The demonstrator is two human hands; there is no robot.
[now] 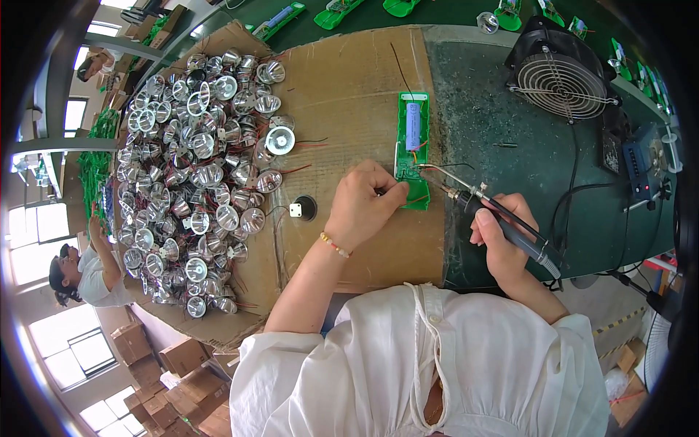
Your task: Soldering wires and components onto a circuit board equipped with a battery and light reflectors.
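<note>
A green plastic housing (422,195) lies on the cardboard, with a blue cylindrical battery (413,125) and a small green circuit board (409,172) in it. Thin wires run about the board. My left hand (364,197) is closed in a pinch at the housing's lower left edge; what its fingertips hold is hidden. With fingers wrapped round its handle, my right hand (506,237) holds a soldering iron (510,231) that has a thin feed tube along it. The iron's tip end points at the board.
Many silver reflectors (196,175) with wires are heaped on the cardboard (342,80) at left. A dark round piece with a white square (295,210) lies near my left wrist. A black fan (561,80) and blue control box (644,171) stand at right. Co-workers sit far left.
</note>
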